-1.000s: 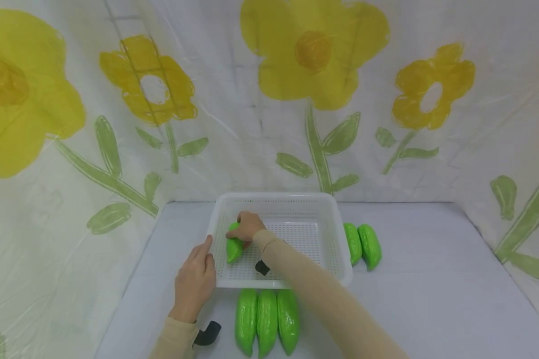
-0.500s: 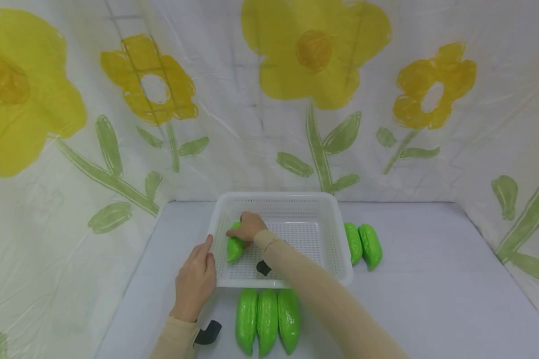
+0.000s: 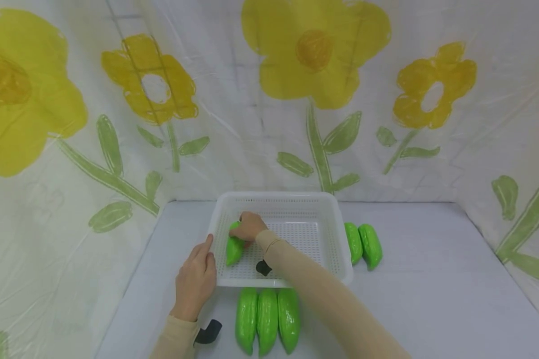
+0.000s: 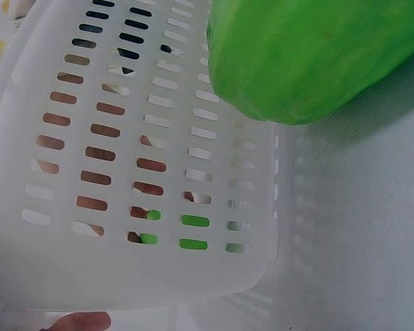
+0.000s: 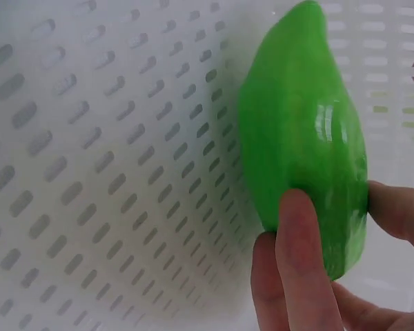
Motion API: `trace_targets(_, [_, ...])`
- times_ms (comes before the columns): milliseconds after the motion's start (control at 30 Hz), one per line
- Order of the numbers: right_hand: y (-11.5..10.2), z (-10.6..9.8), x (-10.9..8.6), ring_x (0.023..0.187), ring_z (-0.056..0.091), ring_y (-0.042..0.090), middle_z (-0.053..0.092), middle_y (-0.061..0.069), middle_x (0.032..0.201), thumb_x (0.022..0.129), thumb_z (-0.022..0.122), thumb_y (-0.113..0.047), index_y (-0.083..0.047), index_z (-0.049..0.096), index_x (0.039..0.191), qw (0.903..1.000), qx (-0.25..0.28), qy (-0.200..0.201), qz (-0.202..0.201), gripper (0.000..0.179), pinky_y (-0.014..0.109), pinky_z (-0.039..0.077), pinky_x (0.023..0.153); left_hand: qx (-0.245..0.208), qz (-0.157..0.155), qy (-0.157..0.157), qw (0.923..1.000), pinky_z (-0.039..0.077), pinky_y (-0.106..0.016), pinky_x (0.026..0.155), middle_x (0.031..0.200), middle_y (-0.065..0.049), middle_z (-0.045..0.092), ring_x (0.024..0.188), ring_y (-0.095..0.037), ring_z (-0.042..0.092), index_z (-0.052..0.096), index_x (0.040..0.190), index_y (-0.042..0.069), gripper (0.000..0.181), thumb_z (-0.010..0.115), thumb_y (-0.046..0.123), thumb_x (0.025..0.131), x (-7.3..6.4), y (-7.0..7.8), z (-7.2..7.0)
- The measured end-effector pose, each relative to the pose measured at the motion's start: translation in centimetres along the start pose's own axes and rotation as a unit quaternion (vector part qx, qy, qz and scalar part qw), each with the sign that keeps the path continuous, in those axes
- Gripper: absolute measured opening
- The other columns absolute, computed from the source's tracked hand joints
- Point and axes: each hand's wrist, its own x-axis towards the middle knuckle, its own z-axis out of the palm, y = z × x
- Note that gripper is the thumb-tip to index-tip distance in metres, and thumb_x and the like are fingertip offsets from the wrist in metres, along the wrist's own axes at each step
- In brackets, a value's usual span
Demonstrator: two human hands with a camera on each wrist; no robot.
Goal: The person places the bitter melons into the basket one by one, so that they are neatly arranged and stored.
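A white plastic basket (image 3: 347,249) with slotted walls stands mid-table. Inside it, near the left wall, my right hand (image 3: 250,227) pinches a glossy green artificial banana (image 5: 303,124) at its far end. The pointed end faces toward me. In the right wrist view, the thumb and fingers (image 5: 303,255) press on opposite sides of the banana. My left hand (image 3: 194,286) rests at the basket's near left corner, index finger straight along the left rim. Only one left fingertip (image 4: 83,321) shows in the left wrist view, by the basket's rim.
Three green bananas (image 3: 267,321) lie side by side in front of the basket. Two more bananas (image 3: 371,247) lie by its right wall, one partly hidden by the rim. Dark wrist-camera pieces (image 3: 208,332) sit at both wrists. A flowered curtain (image 3: 260,149) hangs behind the table.
The banana's pointed end has shifted slightly toward me, and the right fingers have moved a little on its far end. The left hand and the basket stay where they were.
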Motion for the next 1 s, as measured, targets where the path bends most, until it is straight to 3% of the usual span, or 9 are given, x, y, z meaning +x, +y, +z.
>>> trace_targets(267, [-0.1,0.0,-0.1,0.068,0.068,0.018,0.068,0.015,0.102,0.09,0.079,-0.029,0.005,0.061,0.129,0.9997,-0.015,0.015,0.008,0.054,0.029,0.061,0.054,-0.002,0.007,0.005,1.0,0.055,-0.038,0.058,0.135,-0.022,0.067,0.083,-0.028,0.069,0.052,0.151,0.003,0.046,0.047,0.009,0.106,0.0,0.0,0.0])
trace_targets(600, [-0.7,-0.4,-0.9,0.066,0.067,0.018,0.068,0.016,0.103,0.091,0.078,-0.034,0.005,0.061,0.127,0.9991,-0.036,0.021,0.006,0.056,0.032,0.062,0.057,0.001,0.009,0.005,0.9999,0.053,-0.034,0.056,0.136,-0.022,0.066,0.082,-0.028,0.069,0.052,0.151,0.002,0.046,0.046,0.009,0.106,0.1,0.0,0.0])
trace_targets(767, [-1.1,-1.0,-2.0,0.071,0.069,0.02,0.069,0.017,0.109,0.092,0.077,-0.035,0.004,0.06,0.131,0.999,-0.038,0.025,-0.004,0.058,0.033,0.062,0.059,0.001,0.013,0.007,0.9999,0.05,-0.031,0.053,0.135,-0.022,0.067,0.079,-0.026,0.068,0.053,0.151,0.001,0.046,0.047,0.008,0.106,0.1,0.0,0.0])
trace_targets(933, [-1.6,-1.7,-2.7,0.081,0.07,0.019,0.068,0.019,0.13,0.094,0.073,-0.039,0.002,0.056,0.143,0.9962,-0.068,0.037,-0.04,0.066,0.028,0.06,0.063,0.0,0.016,0.012,0.9998,0.048,-0.028,0.051,0.133,-0.022,0.067,0.075,-0.024,0.066,0.053,0.15,0.001,0.046,0.048,0.008,0.105,0.0,0.0,0.0])
trace_targets(1000, [-2.0,-2.1,-3.0,0.095,0.072,0.022,0.065,0.019,0.138,0.096,0.071,-0.041,0.0,0.055,0.145,0.994,-0.081,0.043,-0.06,0.066,0.031,0.061,0.077,-0.001,0.015,0.013,0.9998,0.048,-0.029,0.052,0.133,-0.022,0.068,0.074,-0.024,0.066,0.054,0.15,0.001,0.046,0.048,0.008,0.105,0.0,0.0,0.0])
